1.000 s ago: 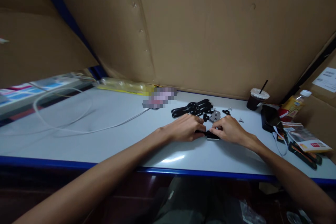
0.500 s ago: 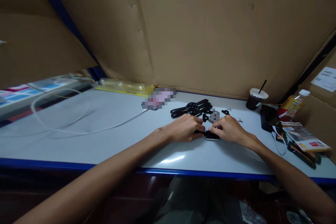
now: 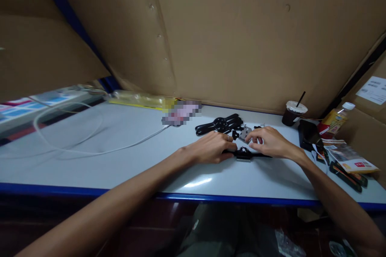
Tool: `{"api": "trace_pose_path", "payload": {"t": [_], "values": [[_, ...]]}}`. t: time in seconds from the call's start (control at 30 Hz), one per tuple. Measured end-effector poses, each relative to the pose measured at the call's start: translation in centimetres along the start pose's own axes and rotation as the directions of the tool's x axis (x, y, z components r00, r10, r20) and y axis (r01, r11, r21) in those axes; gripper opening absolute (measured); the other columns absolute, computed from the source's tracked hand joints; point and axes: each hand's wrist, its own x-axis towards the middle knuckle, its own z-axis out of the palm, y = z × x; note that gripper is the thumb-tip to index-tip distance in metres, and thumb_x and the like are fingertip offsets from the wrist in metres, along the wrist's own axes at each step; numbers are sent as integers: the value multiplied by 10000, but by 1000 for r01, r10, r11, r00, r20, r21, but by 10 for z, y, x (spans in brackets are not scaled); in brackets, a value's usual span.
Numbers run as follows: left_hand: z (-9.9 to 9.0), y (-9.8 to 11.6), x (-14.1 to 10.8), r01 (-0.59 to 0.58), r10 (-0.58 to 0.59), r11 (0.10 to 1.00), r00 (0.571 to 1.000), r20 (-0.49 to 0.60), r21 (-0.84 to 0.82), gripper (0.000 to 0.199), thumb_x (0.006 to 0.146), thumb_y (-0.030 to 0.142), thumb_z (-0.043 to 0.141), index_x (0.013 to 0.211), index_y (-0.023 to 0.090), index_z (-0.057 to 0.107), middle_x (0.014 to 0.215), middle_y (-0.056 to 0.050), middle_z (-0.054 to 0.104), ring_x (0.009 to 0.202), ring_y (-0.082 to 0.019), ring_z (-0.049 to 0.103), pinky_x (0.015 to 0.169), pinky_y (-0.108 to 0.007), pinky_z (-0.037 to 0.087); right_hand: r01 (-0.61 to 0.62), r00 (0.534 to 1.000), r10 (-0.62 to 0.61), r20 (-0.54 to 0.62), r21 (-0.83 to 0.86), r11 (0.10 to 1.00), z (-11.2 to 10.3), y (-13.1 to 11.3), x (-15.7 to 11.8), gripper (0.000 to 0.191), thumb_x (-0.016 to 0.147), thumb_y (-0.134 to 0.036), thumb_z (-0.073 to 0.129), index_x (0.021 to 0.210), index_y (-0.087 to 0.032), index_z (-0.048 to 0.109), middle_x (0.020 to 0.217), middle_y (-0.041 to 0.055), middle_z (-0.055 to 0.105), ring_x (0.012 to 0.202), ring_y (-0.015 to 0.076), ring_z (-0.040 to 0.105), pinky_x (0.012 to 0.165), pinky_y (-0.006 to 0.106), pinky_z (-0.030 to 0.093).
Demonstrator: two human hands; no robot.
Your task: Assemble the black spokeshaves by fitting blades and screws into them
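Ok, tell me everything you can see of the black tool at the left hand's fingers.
The black tool has a wider middle and a slim arm running out to either side. A small bright fitting shows on the middle, and a pale, metallic-looking strip along its near edge. It sits crosswise on the table. The left hand has its grip on the left arm, partly hiding it; the right arm shows beneath the right hand, contact there unclear.
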Motion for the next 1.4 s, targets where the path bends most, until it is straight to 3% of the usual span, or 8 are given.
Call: {"api": "trace_pose_path", "payload": {"t": [0.1, 0.2, 0.33, 0.67, 0.9, 1.1, 1.2, 1.4], "values": [[-1, 1, 1, 13, -13, 1000, 1000, 28, -4, 203, 962, 267, 552, 1035, 224, 737, 910, -49, 700, 773, -178, 634, 620, -299, 360, 36, 982, -20, 189, -81, 996, -5, 8, -5, 390, 784, -279, 705, 1171, -233, 700, 982, 39, 709, 888, 209, 600, 702, 275, 355], [1, 0, 1, 55, -53, 998, 998, 40, -35, 262, 943, 278, 572, 1158, 207, 705, 1027, -70, 717, 862, -206, 660, 670, -306, 405, 77, 965, -42, 259, -123, 989, -1, 9, -5, 237, 754, -228, 681, 991, -214, 668, 940, 36, 668, 839, 194, 564, 658, 273, 330], [3, -3, 2, 58, -52, 994, 996, 69, -91, 346, 946, 284, 557, 1260, 200, 675, 1131, -96, 707, 960, -238, 671, 729, -330, 447, 100, 966, -71, 247, -109, 989, 6, 6, -1, 116, 735, -149, 633, 804, -207, 560, 800, 2, 585, 723, 153, 481, 613, 272, 288], [9, -9, 1, 73, -61, 979, 996, 66, -188, 404, 938, 283, 568, 1328, 202, 641, 1196, -113, 718, 1015, -247, 677, 799, -351, 467, 143, 977, -134, 167, -37, 989, 11, 9, 1, 167, 711, -57, 584, 733, -200, 501, 715, -27, 501, 662, 129, 402, 619, 271, 260], [5, -12, 1, 73, -65, 980, 997, 48, -183, 356, 927, 240, 561, 1268, 210, 657, 1149, -90, 721, 989, -228, 666, 778, -331, 445, 164, 977, -157, 146, -34, 986, 16, 14, 3, 174, 752, -58, 579, 844, -198, 626, 809, 0, 606, 720, 150, 479, 647, 271, 289], [7, -13, 2, 90, -88, 995, 996, 32, -50, 262, 967, 370, 579, 1123, 173, 653, 1005, -79, 698, 844, -208, 641, 669, -306, 389, 19, 991, -12, 134, -52, 998, 14, 6, 2, 318, 802, -94, 624, 1107, -184, 627, 890, 30, 664, 775, 177, 548, 649, 272, 317], [6, -10, 3, 54, -55, 998, 998, 34, 9, 331, 992, 481, 557, 1068, 175, 658, 985, -77, 685, 816, -197, 632, 626, -294, 352, 23, 988, -16, 152, -49, 999, 13, 1, 1, 305, 819, -88, 626, 1112, -172, 620, 916, 43, 671, 795, 177, 560, 680, 272, 345], [7, -9, 4, 64, -67, 996, 997, 48, 66, 311, 1005, 461, 550, 1088, 185, 665, 968, -71, 675, 796, -188, 630, 600, -294, 313, 11, 988, -3, 154, -51, 999, 13, 0, 2, 302, 822, -99, 627, 1107, -193, 600, 903, 33, 668, 774, 177, 555, 660, 277, 344]]}}
